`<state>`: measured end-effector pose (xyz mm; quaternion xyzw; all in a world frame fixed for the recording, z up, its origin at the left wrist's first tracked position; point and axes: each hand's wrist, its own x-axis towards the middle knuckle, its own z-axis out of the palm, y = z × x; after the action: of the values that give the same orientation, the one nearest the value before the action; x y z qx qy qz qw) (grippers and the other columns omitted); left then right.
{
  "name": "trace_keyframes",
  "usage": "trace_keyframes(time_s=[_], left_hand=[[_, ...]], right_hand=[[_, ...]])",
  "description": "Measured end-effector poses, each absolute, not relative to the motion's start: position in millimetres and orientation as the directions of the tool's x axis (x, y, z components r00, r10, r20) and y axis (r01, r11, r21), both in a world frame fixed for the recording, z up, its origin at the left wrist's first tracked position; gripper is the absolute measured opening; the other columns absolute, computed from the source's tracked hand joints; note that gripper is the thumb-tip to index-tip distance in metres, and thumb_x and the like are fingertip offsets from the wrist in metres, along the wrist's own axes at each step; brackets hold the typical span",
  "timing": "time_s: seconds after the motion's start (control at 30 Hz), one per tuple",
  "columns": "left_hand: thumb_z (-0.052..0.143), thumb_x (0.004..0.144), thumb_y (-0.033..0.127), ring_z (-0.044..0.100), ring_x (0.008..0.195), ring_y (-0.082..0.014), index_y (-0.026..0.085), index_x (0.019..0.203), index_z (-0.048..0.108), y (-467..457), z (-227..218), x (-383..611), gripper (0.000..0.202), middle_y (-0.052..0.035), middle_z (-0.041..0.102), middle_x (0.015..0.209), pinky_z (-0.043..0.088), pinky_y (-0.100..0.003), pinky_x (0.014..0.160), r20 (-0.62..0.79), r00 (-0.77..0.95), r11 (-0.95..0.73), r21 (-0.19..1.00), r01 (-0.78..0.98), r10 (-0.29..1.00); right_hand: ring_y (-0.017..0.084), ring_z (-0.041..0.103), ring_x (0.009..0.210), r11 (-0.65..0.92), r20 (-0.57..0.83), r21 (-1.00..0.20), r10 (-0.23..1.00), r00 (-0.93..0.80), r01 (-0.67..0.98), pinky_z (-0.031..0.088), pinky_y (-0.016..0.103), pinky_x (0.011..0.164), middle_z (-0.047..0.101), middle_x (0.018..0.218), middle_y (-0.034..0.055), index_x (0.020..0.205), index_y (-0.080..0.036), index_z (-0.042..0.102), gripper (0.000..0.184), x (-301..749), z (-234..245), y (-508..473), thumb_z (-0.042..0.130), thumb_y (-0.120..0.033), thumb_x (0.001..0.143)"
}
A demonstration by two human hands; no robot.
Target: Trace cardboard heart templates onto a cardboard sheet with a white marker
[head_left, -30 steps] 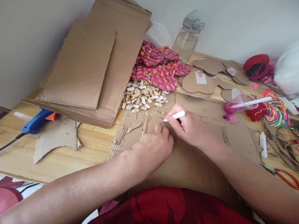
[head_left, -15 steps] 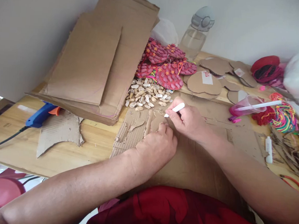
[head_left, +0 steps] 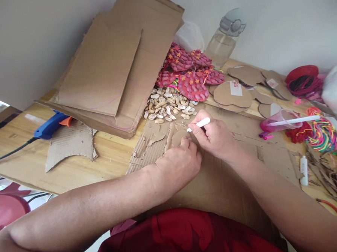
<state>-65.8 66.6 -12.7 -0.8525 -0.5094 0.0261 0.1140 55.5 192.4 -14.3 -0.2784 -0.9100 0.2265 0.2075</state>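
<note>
My right hand (head_left: pixel 211 134) pinches a short white pen-like tool (head_left: pixel 201 123), its tip pointing down and left, close to the cardboard. Just below it, my left hand (head_left: pixel 182 158) is closed, its curled fingers pressed on a small rounded cardboard piece (head_left: pixel 178 137). Much of that piece is hidden under the fingers. Under both hands lies a large cardboard sheet (head_left: pixel 210 181), torn to bare ridges at its left side. Split peanut shells (head_left: pixel 165 105) are heaped just beyond my hands.
At the left are stacked cardboard sheets (head_left: pixel 101 62) and a blue glue gun (head_left: pixel 48 126). Red star-dotted decorations (head_left: pixel 193 86) and a water bottle (head_left: pixel 223 42) stand behind. To the right are cut cardboard shapes (head_left: pixel 223 94), a pink cup (head_left: pixel 273 122) and coloured cords (head_left: pixel 322 134).
The whole view has shifted slightly, so the scene sits a little further right. Both hands keep nearly the same pose, and the white tool stays in my right hand.
</note>
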Motion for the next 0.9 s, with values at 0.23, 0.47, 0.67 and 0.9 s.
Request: trace_keyframes(time_s=[0.23, 0.47, 0.67, 0.9], left_hand=[[0.053, 0.092, 0.004, 0.069, 0.093, -0.0254, 0.004, 0.119, 0.069, 65.9, -14.0, -65.0, 0.031, -0.0188, 0.072, 0.106, 0.058, -0.032, 0.071, 0.093, 0.482, -0.446, -0.257, 0.857, 0.871], [0.05, 0.092, 0.003, 0.07, 0.097, -0.0268, 0.003, 0.124, 0.069, 65.7, -13.8, -65.0, 0.036, -0.0215, 0.072, 0.11, 0.058, -0.029, 0.066, 0.083, 0.472, -0.441, -0.241, 0.864, 0.878], [0.049, 0.097, 0.008, 0.07, 0.105, -0.0308, 0.004, 0.121, 0.07, 67.9, -9.2, -64.6, 0.032, -0.024, 0.072, 0.113, 0.06, -0.033, 0.071, 0.031, 0.466, -0.448, -0.224, 0.865, 0.884], [0.047, 0.097, 0.007, 0.07, 0.104, -0.0287, 0.005, 0.118, 0.07, 68.2, -7.0, -65.0, 0.031, -0.0214, 0.072, 0.11, 0.06, -0.034, 0.077, 0.01, 0.472, -0.46, -0.209, 0.863, 0.882]], right_hand=[[0.016, 0.054, 0.058, 0.71, 0.176, -0.494, 0.647, -0.742, 0.502, 0.035, 0.03, 0.058, 0.062, 0.07, -0.0009, 0.089, -0.024, 0.047, 0.018, 68.2, -6.6, 174.6, 0.048, -0.037, 0.102], [0.016, 0.053, 0.054, 0.692, 0.17, -0.485, 0.675, -0.718, 0.535, 0.036, 0.03, 0.057, 0.058, 0.065, -0.0018, 0.091, -0.025, 0.045, 0.019, 61.0, -9.9, 173.1, 0.047, -0.04, 0.101], [0.017, 0.057, 0.062, 0.747, 0.242, -0.496, 0.608, -0.756, 0.442, 0.038, 0.031, 0.061, 0.063, 0.073, -0.0001, 0.092, -0.025, 0.044, 0.013, 45.6, -15.0, 188.1, 0.048, -0.035, 0.098], [0.017, 0.059, 0.064, 0.771, 0.227, -0.501, 0.555, -0.8, 0.393, 0.038, 0.031, 0.061, 0.064, 0.077, 0.0002, 0.091, -0.025, 0.046, 0.013, 50.0, -11.4, 191.7, 0.048, -0.035, 0.099]])
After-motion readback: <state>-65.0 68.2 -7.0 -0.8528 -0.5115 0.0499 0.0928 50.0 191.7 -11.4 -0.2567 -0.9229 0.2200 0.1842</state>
